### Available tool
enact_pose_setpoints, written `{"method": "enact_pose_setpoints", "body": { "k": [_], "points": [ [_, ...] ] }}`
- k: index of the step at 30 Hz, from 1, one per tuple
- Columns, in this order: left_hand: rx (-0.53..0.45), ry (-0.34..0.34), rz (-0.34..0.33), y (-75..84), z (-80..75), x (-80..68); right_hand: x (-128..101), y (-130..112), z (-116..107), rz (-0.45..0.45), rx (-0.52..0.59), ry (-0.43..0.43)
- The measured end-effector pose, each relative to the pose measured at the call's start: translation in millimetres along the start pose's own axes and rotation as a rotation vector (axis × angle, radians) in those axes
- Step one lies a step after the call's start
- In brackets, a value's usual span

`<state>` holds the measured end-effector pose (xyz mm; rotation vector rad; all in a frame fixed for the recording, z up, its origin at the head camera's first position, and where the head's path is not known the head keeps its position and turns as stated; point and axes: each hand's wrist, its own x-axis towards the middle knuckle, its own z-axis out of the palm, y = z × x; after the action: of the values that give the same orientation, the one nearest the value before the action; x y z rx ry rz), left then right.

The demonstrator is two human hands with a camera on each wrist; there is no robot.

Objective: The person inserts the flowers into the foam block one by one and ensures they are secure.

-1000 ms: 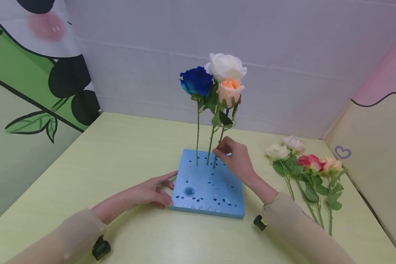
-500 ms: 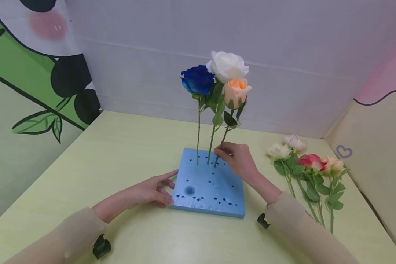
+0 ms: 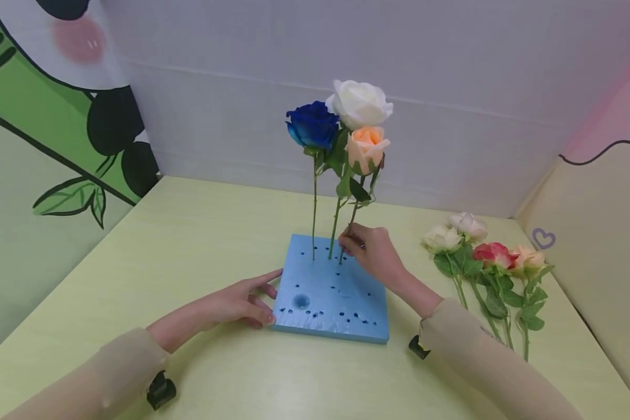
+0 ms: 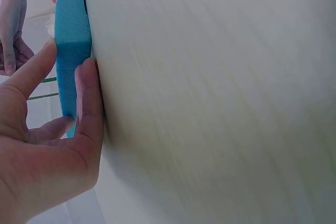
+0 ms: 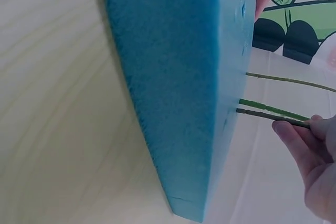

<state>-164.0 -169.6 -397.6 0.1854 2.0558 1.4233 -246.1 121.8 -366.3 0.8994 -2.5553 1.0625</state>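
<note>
Loose roses [image 3: 483, 262] lie beside your right hand [image 3: 375, 256], whose fingers pinch the peach rose stem [image 3: 349, 230]; your left hand [image 3: 236, 304] rests flat against the foam block [image 3: 336, 297].

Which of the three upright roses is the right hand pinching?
The peach rose: right hand pinches its stem low down; the blue rose and white rose stand untouched.

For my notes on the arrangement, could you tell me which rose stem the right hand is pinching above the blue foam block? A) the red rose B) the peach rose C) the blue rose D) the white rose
B: the right hand pinches the peach rose stem just above the foam block.
</note>
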Motion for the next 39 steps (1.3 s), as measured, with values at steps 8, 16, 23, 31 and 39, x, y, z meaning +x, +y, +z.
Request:
{"method": "enact_pose_setpoints", "body": {
  "k": [8,16,23,31,39],
  "points": [
    [0.003,0.005,-0.005,0.6,-1.7,0.9,1.0,3.9,-0.4,0.011,-0.002,-0.017],
    [-0.009,0.007,-0.003,-0.4,-0.3,0.0,0.9,6.2,-0.2,0.022,-0.005,-0.03],
    [-0.016,0.001,0.005,-0.9,0.0,0.1,-1.2,5.1,-0.4,0.041,0.038,-0.032],
    [-0.013,-0.003,-0.003,1.0,0.5,1.4,-3.8,4.5,-0.3,0.057,0.071,0.008],
    [-0.008,-0.003,0.002,0.9,0.5,1.5,-3.1,-1.8,-5.9,0.032,0.107,0.057]
  ]
}}
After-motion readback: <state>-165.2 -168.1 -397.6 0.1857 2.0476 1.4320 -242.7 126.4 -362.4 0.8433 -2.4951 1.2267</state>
